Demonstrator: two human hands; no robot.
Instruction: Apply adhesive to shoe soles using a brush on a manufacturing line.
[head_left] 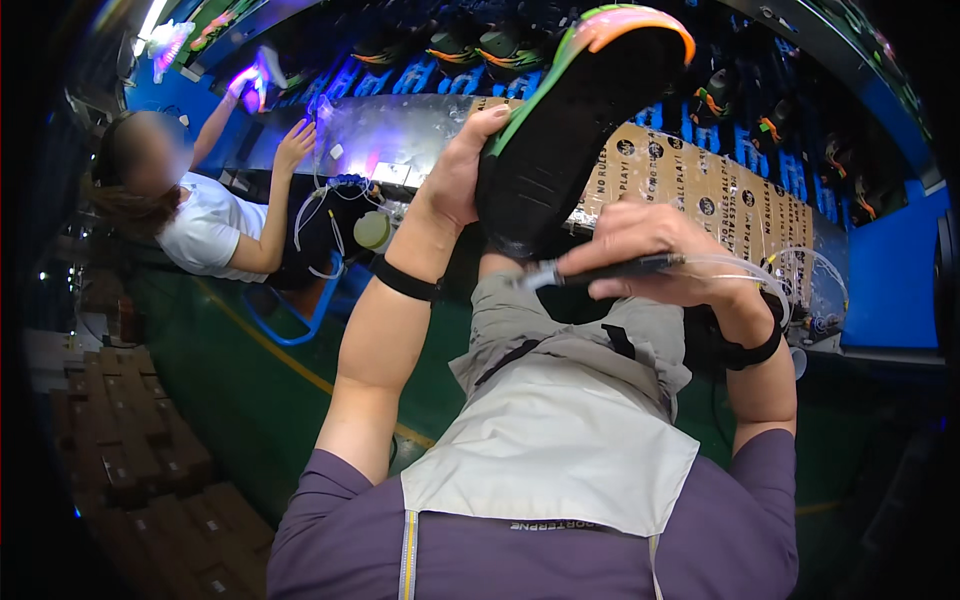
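Observation:
My left hand (462, 170) grips a shoe (575, 120) by its side, sole turned toward me; the sole is black with a green and orange rim. My right hand (650, 255) holds a thin pen-like tool (600, 270) with a metal tip and a clear tube trailing to the right. The tip points left, just under the heel of the shoe. Both wrists wear black bands.
A co-worker in a white shirt (205, 225) sits at the left, hands raised to a bright workbench (390, 130). Printed cardboard (700, 190) lines the bench ahead. Shoes fill blue racks (740, 130) behind it. Stacked brown boxes (140, 450) stand on the green floor, lower left.

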